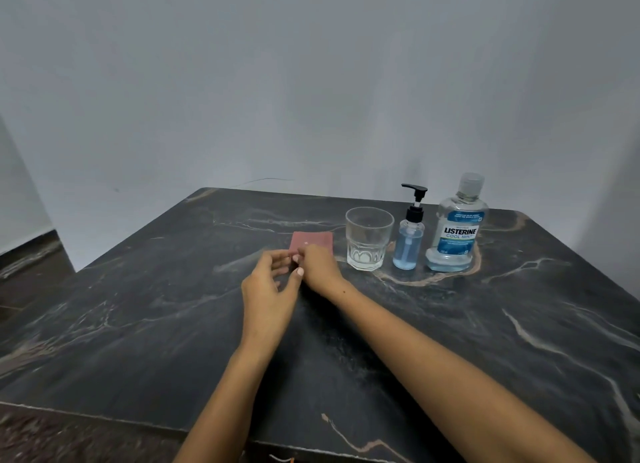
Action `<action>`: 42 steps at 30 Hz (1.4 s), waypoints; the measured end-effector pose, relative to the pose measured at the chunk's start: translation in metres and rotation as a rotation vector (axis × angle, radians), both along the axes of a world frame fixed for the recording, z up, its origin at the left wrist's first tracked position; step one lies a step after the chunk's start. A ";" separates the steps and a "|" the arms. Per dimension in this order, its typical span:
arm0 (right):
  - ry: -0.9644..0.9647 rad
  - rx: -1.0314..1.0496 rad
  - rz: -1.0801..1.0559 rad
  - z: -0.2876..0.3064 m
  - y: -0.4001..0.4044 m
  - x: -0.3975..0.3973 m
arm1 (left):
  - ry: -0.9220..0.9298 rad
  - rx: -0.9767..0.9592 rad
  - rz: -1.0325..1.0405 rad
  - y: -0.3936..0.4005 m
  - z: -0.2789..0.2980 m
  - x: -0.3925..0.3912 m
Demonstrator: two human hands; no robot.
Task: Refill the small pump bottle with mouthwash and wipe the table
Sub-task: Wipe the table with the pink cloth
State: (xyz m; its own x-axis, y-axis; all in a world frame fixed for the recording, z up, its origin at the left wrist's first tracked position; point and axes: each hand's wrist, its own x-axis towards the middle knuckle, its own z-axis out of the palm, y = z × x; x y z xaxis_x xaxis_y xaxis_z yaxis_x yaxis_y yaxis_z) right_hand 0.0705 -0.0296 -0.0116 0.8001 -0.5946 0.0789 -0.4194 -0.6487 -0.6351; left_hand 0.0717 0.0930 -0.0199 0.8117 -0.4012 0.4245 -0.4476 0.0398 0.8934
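Two hands meet at the near edge of the pink cloth (313, 241). The left hand (268, 291) and right hand (320, 266) curl their fingers there and seem to pinch it. Soft and light, it lifts best by a corner. Right of the cloth stand one glass (369, 239), one small pump bottle (410, 240) and one mouthwash bottle (457, 234), smooth and slippery, so hold their middles.

Table (138, 306): black marble, pale veins
Cloth (313, 242): dusty pink
Pump bottle (408, 244): blue liquid, black pump
Mouthwash bottle (457, 234): clear, blue label
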 end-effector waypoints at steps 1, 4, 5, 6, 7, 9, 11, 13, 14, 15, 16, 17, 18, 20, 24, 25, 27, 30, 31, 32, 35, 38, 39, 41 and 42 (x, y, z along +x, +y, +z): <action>-0.074 0.069 -0.042 0.002 0.002 0.000 | -0.001 0.009 0.002 0.001 0.000 0.000; -0.336 0.336 -0.143 0.011 0.005 -0.004 | 0.042 0.016 0.007 0.002 -0.001 0.000; -0.419 0.464 -0.166 0.015 0.006 -0.007 | 0.063 0.014 0.003 0.003 0.000 0.000; -0.479 0.577 -0.186 0.021 0.007 -0.010 | 0.078 0.016 -0.002 0.003 0.000 -0.001; -0.526 0.677 -0.199 0.027 0.009 -0.015 | 0.086 0.025 -0.008 0.004 0.001 -0.002; -0.606 0.879 -0.180 0.040 0.014 -0.029 | 0.077 0.058 -0.034 0.008 0.004 -0.007; -0.650 1.081 -0.129 0.051 0.019 -0.051 | 0.026 0.110 -0.073 0.013 0.006 -0.016; -0.653 1.233 -0.080 0.057 0.020 -0.080 | -0.052 0.179 -0.122 0.021 0.006 -0.027; -0.658 1.286 -0.060 0.059 0.018 -0.098 | -0.100 0.216 -0.142 0.026 0.006 -0.032; -0.660 1.322 -0.037 0.061 0.016 -0.118 | -0.151 0.252 -0.157 0.031 0.006 -0.036; -0.658 1.328 -0.023 0.062 0.012 -0.139 | -0.201 0.287 -0.171 0.035 0.006 -0.040; -0.657 1.313 -0.023 0.064 0.009 -0.161 | -0.242 0.327 -0.186 0.038 0.006 -0.045; -0.668 1.268 -0.040 0.066 0.005 -0.182 | -0.269 0.371 -0.203 0.040 0.006 -0.050; -0.721 1.069 -0.113 0.067 -0.005 -0.219 | -0.297 0.459 -0.247 0.041 0.006 -0.058; -0.515 0.029 -0.269 0.057 -0.018 -0.269 | -0.414 0.662 -0.304 0.040 -0.003 -0.065; -0.378 -0.199 -0.257 0.050 -0.019 -0.276 | -0.432 0.693 -0.304 0.040 -0.006 -0.065; -0.106 -0.324 -0.200 0.032 -0.019 -0.282 | -0.454 0.724 -0.293 0.040 -0.011 -0.063; 0.181 -0.299 -0.110 0.007 -0.016 -0.283 | -0.486 0.760 -0.288 0.039 -0.016 -0.063; 0.199 -0.275 -0.100 0.003 -0.014 -0.281 | -0.494 0.767 -0.288 0.039 -0.017 -0.063; 0.226 -0.259 -0.108 0.000 -0.013 -0.278 | -0.500 0.771 -0.286 0.040 -0.018 -0.062; 0.387 -0.306 -0.205 -0.007 -0.017 -0.265 | -0.508 0.763 -0.290 0.039 -0.021 -0.061; 0.394 -0.298 -0.231 -0.004 -0.024 -0.248 | -0.502 0.754 -0.301 0.039 -0.022 -0.060; 0.367 -0.284 -0.210 0.000 -0.027 -0.243 | -0.500 0.752 -0.302 0.039 -0.023 -0.060; 0.323 -0.265 -0.156 0.007 -0.029 -0.234 | -0.499 0.751 -0.305 0.039 -0.023 -0.061; 0.306 -0.251 -0.120 0.009 -0.028 -0.232 | -0.499 0.752 -0.305 0.039 -0.023 -0.061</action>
State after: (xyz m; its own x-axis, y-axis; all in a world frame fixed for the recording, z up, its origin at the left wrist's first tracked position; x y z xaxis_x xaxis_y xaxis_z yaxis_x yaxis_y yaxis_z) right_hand -0.1611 -0.0572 -0.0028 0.7353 -0.6778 0.0030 -0.6464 -0.7026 -0.2975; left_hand 0.0112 0.1316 -0.0433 0.4215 -0.8751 0.2378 -0.8495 -0.2893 0.4411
